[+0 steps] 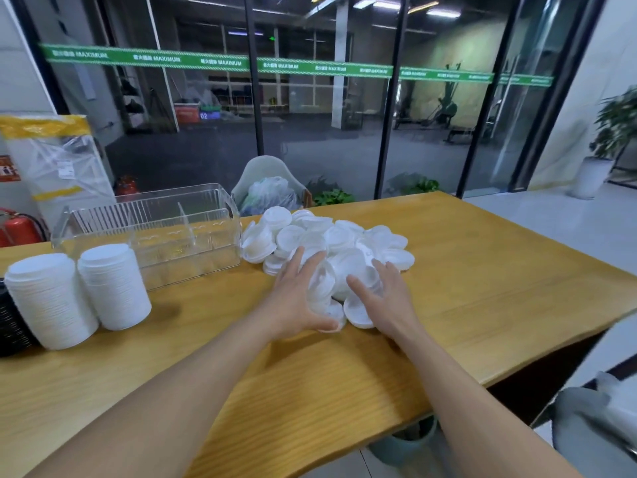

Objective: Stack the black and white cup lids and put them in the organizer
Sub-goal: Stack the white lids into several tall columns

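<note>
- Head view: the loose heap of white round plastic cup lids [327,239] lies straight ahead, between my 2 hands.
- My left hand [296,298] and right hand [382,298] rest spread on its near edge, fingers straight (gripping nothing), both equally close.

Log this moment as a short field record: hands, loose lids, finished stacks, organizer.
left hand: left hand with spread fingers on the near edge of the loose white lids, thumb under one lid
right hand: right hand pressing flat on the same pile
finished stacks: two white stacks at the table's left, a black stack at the frame edge
organizer: clear organizer behind the stacks, no lids inside
</note>
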`<state>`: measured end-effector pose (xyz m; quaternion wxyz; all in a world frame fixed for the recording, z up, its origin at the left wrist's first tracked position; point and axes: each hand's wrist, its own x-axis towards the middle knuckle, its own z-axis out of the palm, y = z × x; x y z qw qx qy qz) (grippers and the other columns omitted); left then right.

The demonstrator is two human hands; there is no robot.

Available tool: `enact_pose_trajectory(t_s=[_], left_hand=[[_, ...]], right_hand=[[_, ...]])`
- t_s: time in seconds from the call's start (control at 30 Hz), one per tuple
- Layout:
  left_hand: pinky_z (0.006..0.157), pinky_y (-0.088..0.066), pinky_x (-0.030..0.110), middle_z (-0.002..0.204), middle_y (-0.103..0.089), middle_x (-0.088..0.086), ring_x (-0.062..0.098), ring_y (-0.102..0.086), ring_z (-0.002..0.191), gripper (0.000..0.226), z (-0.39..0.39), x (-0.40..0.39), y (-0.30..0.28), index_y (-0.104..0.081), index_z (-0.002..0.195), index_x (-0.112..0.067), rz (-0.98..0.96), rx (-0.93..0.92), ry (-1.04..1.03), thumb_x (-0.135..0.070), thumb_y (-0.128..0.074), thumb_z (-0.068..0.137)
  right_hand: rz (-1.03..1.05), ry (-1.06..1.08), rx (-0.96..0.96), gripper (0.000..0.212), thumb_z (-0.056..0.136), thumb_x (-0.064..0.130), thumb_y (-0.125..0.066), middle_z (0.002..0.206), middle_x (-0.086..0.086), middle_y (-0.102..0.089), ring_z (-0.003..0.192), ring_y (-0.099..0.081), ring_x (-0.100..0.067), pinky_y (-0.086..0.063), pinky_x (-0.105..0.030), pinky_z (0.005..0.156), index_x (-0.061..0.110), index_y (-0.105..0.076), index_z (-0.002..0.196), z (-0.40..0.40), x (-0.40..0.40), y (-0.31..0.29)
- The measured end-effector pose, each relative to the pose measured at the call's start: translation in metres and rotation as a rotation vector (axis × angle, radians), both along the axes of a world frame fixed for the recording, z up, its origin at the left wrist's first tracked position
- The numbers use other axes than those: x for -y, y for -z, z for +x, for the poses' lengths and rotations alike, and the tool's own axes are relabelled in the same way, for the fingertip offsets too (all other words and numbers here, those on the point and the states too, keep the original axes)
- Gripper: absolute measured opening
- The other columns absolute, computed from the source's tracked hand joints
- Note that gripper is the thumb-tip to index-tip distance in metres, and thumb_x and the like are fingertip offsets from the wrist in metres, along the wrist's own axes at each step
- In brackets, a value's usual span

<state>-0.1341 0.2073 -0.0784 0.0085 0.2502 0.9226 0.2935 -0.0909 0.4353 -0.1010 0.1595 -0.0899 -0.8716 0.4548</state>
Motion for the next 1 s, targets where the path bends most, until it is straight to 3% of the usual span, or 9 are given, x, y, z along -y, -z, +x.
enact_pose_trajectory(t_s=[0.13, 0.37, 0.47, 0.63, 0.83, 1.0], left_hand=[[0.134, -0.026, 0.047, 0.18, 0.016, -0.023, 0.014, 0.001, 0.17, 0.141, -0.003, 0.013, 0.003, 0.002, 0.169, -0.055, 0.037, -0.012, -0.023, -0.055, -0.097, 0.068], [0.128, -0.037, 0.04, 0.176, -0.001, -0.032, 0.012, -0.022, 0.164, 0.135, -0.004, 0.065, 0.003, 0.0, 0.168, -0.058, 0.105, -0.002, -0.019, -0.037, -0.097, 0.076], [0.115, -0.039, 0.027, 0.176, -0.008, -0.029, 0.004, -0.029, 0.157, 0.132, -0.004, 0.096, 0.002, -0.002, 0.168, -0.059, 0.118, -0.002, -0.027, -0.033, -0.095, 0.079], [0.109, -0.04, 0.027, 0.178, -0.016, -0.02, 0.002, -0.038, 0.148, 0.125, -0.004, 0.146, 0.005, -0.007, 0.167, -0.06, 0.152, 0.038, -0.111, -0.037, -0.095, 0.081], [0.125, -0.031, 0.033, 0.179, -0.025, -0.009, 0.013, -0.029, 0.163, 0.118, -0.014, 0.186, 0.009, -0.011, 0.171, -0.049, 0.201, 0.005, -0.221, -0.039, -0.092, 0.087], [0.13, -0.026, 0.035, 0.182, -0.017, -0.01, 0.011, -0.022, 0.165, 0.12, -0.021, 0.19, 0.012, -0.002, 0.174, -0.046, 0.251, 0.008, -0.255, -0.048, -0.088, 0.09]], right_hand=[[-0.048, -0.01, -0.05, 0.103, 0.08, 0.09, -0.063, 0.165, 0.008, -0.041, 0.153, -0.04, -0.016, -0.038, -0.051, 0.125, 0.032, -0.042, 0.162, -0.007, 0.028, 0.004], [-0.005, -0.052, -0.061, 0.099, 0.087, 0.078, -0.067, 0.168, 0.006, -0.037, 0.154, -0.036, -0.013, -0.037, -0.048, 0.126, 0.026, -0.036, 0.165, -0.014, 0.089, 0.011], [0.002, -0.114, -0.053, 0.089, 0.087, 0.079, -0.066, 0.159, 0.011, -0.046, 0.148, -0.042, -0.009, -0.042, -0.047, 0.122, 0.032, -0.044, 0.159, -0.02, 0.119, 0.011], [0.032, -0.212, -0.054, 0.087, 0.09, 0.075, -0.068, 0.158, 0.01, -0.046, 0.146, -0.042, -0.008, -0.041, -0.043, 0.122, 0.029, -0.043, 0.159, -0.03, 0.162, 0.012], [0.074, -0.293, -0.061, 0.083, 0.098, 0.061, -0.07, 0.164, 0.005, -0.041, 0.149, -0.04, -0.011, -0.035, -0.026, 0.115, 0.022, -0.038, 0.164, -0.04, 0.189, 0.009], [0.19, -0.306, -0.117, 0.07, 0.1, 0.062, -0.065, 0.146, 0.005, -0.055, 0.135, -0.051, -0.012, -0.046, -0.042, 0.115, 0.02, -0.049, 0.153, -0.055, 0.196, 0.006]])
